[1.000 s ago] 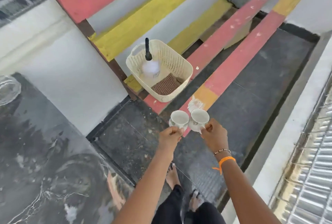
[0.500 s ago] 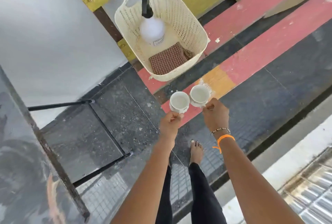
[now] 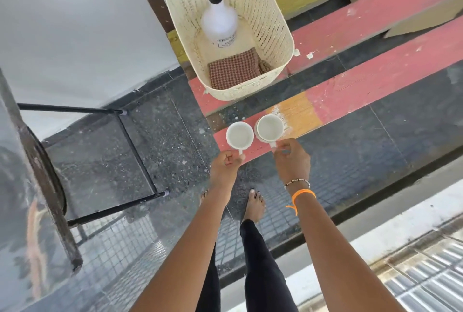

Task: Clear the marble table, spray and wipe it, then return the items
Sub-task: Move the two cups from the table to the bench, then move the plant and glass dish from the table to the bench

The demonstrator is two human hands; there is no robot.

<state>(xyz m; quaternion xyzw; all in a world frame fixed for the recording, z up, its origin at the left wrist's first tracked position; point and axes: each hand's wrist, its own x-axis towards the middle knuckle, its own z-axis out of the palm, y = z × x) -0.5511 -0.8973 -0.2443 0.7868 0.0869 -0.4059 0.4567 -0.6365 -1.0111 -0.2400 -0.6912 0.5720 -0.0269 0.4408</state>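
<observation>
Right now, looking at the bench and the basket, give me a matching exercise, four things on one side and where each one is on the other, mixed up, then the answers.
Things
1. spray bottle
2. checked cloth
3. left cup
4. right cup

Places
A. held by its handle in the right hand, over the bench plank
B. flat on the floor of the basket, at its near end
C. upright in the basket, behind the cloth
D. held by its handle in the left hand

Pairs: 1-C, 2-B, 3-D, 4-A
</observation>
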